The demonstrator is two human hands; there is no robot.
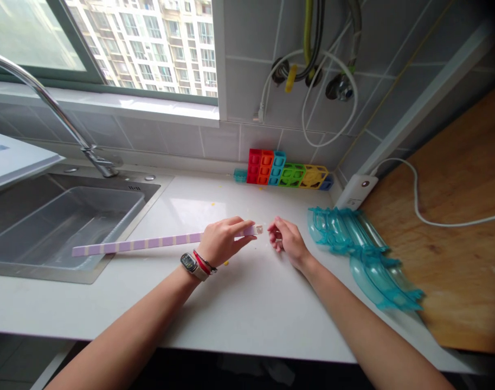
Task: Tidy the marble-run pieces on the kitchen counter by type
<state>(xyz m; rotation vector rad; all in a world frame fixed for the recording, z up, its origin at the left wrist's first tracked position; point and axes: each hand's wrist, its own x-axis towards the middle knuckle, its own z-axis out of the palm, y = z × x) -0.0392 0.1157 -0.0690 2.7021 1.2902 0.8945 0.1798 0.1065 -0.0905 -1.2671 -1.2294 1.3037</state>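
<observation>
A long, thin lilac stick with pale bands [149,244] is gripped near its right end by my left hand [223,238]. Its far left part reaches over the sink's edge. A small clear piece [259,229] sits at the right tip, just past my left fingertips. Close to that tip, a small gap away, my right hand [290,241] has its fingers curled inward. Whatever those fingers may hold is hidden. My left wrist wears a watch and a red band.
Colourful plastic blocks [283,169] line the back wall. Clear teal curved plastic pieces [353,230] lie on the right, beside a wooden board [454,244] and a white power strip [358,190]. At left, a sink [149,196] contains a translucent bin [117,197] under a chrome tap [64,116].
</observation>
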